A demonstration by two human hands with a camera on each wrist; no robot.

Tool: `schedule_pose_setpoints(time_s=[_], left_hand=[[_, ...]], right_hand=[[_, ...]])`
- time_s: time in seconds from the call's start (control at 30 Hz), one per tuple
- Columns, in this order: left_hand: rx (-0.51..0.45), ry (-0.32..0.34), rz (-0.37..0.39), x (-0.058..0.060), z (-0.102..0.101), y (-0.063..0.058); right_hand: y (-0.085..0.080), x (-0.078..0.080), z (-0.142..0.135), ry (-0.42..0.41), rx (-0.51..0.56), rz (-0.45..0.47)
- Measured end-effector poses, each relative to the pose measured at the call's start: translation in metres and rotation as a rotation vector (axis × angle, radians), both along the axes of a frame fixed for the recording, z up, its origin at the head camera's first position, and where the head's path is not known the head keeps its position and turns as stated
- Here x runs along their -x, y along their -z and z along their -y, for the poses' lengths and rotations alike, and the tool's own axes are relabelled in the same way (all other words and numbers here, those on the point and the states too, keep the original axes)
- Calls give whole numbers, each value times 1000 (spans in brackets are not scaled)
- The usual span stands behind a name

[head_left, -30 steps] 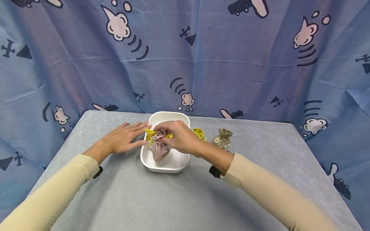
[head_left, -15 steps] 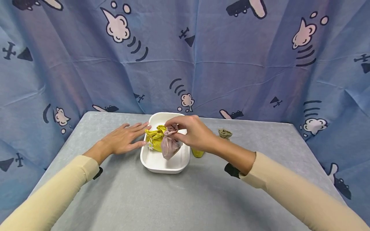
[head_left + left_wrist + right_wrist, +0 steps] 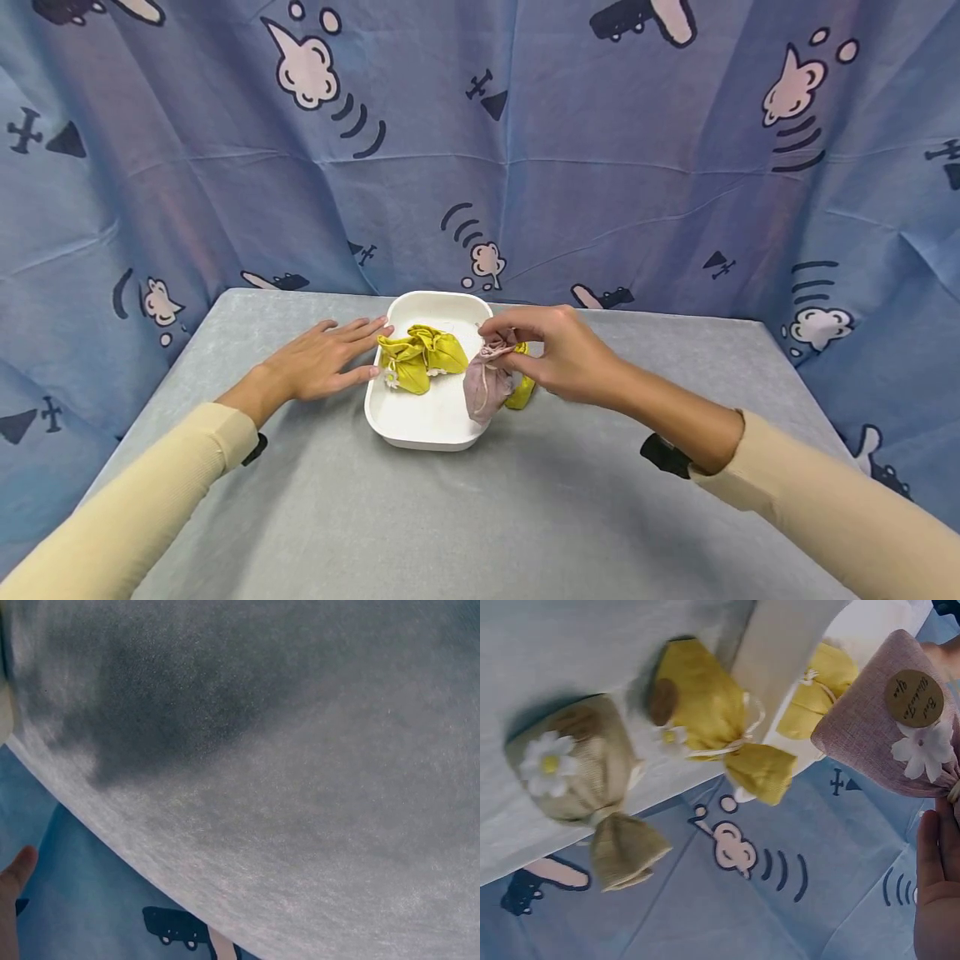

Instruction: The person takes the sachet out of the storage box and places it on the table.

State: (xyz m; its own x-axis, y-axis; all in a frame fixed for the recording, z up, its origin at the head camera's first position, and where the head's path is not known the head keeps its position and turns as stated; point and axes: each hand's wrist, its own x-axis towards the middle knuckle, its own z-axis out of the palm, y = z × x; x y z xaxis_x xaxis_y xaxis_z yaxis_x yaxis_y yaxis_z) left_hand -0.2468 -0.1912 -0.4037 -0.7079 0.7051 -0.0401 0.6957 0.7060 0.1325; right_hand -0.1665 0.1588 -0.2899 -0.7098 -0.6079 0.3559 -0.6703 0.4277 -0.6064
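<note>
My right hand (image 3: 558,354) pinches a pink drawstring pouch (image 3: 487,385) by its gathered neck, at the right rim of the white tray (image 3: 427,429). In the right wrist view this pouch (image 3: 889,724) shows a white flower and a round brown label. Two yellow drawstring pouches (image 3: 408,371) lie inside the tray. My left hand (image 3: 318,362) has its fingers spread, the fingertips at the tray's left rim. Only a fingertip (image 3: 22,866) of it appears in the left wrist view.
Right of the tray stands another yellow pouch (image 3: 521,392), partly behind the pink one. A khaki pouch (image 3: 577,765) with a white flower stands beside it in the right wrist view, hidden by my hand in the head view. A blue printed curtain (image 3: 600,208) hangs behind the grey table (image 3: 337,517).
My right hand has lifted the pink pouch from over the tray's middle and carried it right to the rim, uncovering the two yellow pouches. My left hand has stayed still.
</note>
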Motion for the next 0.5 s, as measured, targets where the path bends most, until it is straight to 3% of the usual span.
schedule_pose_setpoints(time_s=[0.5], left_hand=[[8,3,-3,-1,-2,0]], right_hand=[[10,-7,-30,7,3,11]])
